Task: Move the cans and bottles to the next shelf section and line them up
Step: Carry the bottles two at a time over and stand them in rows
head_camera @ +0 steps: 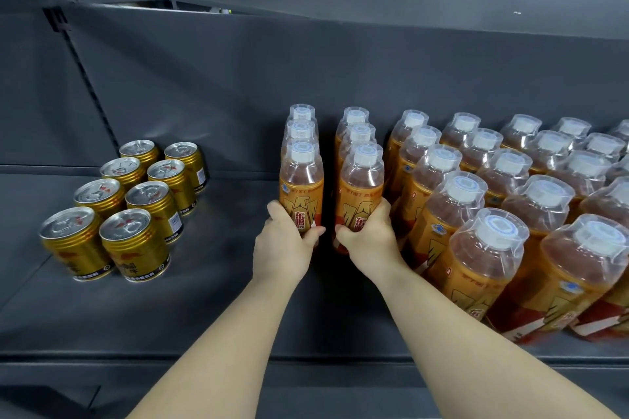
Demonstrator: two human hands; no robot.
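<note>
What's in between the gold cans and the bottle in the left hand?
Nothing stands there. In the head view, only bare dark shelf lies between the gold cans and the bottle that the left hand grips.

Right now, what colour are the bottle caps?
White bottle caps, clearest in the head view.

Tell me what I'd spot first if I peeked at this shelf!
In the middle, the left hand grips one orange bottle and the right hand grips the neighbouring bottle. A crowd of bottles just like them fills the right side, and eight gold cans stand in two rows on the left.
</note>
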